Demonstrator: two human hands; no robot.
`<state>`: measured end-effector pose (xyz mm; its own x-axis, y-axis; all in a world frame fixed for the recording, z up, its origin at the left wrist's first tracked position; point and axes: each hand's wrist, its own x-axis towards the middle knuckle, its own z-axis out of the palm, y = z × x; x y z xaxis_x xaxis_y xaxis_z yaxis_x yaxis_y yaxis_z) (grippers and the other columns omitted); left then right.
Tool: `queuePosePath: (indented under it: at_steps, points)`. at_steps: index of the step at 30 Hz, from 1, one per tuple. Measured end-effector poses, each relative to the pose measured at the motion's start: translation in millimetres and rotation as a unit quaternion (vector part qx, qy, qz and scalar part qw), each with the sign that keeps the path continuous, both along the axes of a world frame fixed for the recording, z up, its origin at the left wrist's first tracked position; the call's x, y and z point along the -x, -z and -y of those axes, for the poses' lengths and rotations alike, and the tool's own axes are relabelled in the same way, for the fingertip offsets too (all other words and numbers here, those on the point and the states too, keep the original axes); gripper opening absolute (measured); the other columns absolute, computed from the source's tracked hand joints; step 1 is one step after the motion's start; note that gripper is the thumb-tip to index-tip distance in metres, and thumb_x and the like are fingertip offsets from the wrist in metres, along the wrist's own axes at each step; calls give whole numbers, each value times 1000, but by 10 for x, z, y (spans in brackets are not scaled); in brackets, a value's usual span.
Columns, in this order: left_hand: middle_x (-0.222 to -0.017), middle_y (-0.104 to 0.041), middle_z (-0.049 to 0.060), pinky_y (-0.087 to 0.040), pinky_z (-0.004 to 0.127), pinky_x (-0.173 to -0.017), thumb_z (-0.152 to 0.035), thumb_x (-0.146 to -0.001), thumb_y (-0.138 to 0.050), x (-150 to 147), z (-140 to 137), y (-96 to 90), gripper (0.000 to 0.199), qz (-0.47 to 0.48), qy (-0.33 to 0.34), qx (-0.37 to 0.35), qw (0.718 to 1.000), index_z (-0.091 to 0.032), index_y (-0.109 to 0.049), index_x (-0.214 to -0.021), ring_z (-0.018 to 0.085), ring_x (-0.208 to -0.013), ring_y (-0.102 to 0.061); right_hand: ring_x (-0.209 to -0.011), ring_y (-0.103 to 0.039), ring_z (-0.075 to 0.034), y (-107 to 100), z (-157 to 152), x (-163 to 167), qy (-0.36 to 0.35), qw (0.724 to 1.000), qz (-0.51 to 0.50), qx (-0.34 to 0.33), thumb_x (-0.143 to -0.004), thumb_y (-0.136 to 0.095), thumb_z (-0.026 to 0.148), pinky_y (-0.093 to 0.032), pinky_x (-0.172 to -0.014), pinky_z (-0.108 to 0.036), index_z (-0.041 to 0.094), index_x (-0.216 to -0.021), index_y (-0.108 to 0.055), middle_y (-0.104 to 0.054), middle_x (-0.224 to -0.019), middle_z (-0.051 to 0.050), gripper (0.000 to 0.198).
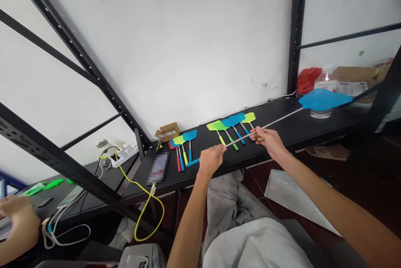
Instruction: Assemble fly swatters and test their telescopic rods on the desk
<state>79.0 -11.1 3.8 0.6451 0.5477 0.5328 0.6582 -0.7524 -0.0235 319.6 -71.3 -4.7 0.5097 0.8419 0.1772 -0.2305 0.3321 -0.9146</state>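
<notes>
A blue fly swatter (324,100) with a long metal rod is held slantwise above the shelf, its head at upper right and its blue handle at lower left. My left hand (212,160) is closed round the rod near the handle. Farther along, my right hand (267,140) pinches the same rod between thumb and fingers. Behind the rod lies a row of short yellow, green and blue fly swatters (232,121). More short swatters (184,138), in red, blue and yellow, lie fanned left of my left hand.
On the black shelf (275,113) are a small open cardboard box (169,131) and a blurred-out phone (158,168) on a yellow cable (163,209). A clear bottle (326,76) stands right. Another person's hand (17,209) is at far left, near a power strip (125,155).
</notes>
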Motion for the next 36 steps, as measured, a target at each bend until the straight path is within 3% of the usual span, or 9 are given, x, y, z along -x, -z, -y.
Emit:
queuePosePath:
  at_steps: [5, 10, 15, 22, 33, 36]
  points:
    - [-78, -67, 3, -33, 23, -54, -43, -100, -32, 162, 11, -65, 37, -10, 4, -8, 1000, -23, -63, -98, 16, -67, -61, -64, -62, -17, -47, 26, -61, 5, 1000, -20, 2, -66, -77, 58, -46, -49, -23, 16, -73, -72, -69, -70, -10, 43]
    - [-72, -65, 3, -33, 23, -55, -43, -99, -37, 436, 16, 52, 35, 10, 8, -1, 1000, -20, -63, -92, 15, -67, -61, -62, -60, -16, -54, 66, -284, 43, 998, -45, 0, -61, -80, 57, -45, -48, -22, 18, -72, -73, -66, -65, -6, 41]
    - [-78, -68, 4, -35, 23, -58, -41, -98, -40, 710, 96, 114, 32, 34, -7, -1, 999, -20, -65, -94, 15, -69, -63, -64, -60, -17, -42, 63, -225, 1, 1000, -19, 8, -65, -78, 57, -45, -50, -23, 17, -76, -73, -67, -69, -8, 41]
    - [-88, -72, 4, -39, 25, -66, -42, -95, -48, 1071, 192, -17, 27, 72, -82, 23, 994, -23, -68, -96, 19, -83, -66, -63, -59, -13, -67, 80, 12, -87, 996, -10, 13, -69, -78, 52, -45, -53, -23, 17, -81, -74, -67, -75, -7, 38]
    - [-86, -73, 2, -41, 27, -64, -48, -86, -55, 1587, 43, -198, 28, 116, -137, 113, 977, -25, -70, -89, 22, -75, -64, -58, -54, -11, 9, 31, -196, -39, 992, -117, -15, -69, -78, 48, -44, -49, -23, 19, -83, -72, -61, -67, -1, 33]
    - [-86, -73, 3, -41, 29, -66, -48, -86, -56, 1711, 15, -228, 29, 109, -144, 96, 979, -25, -72, -90, 22, -74, -64, -57, -52, -11, 8, 32, -265, -17, 988, -155, -16, -72, -77, 46, -43, -48, -23, 20, -82, -71, -59, -66, 0, 29]
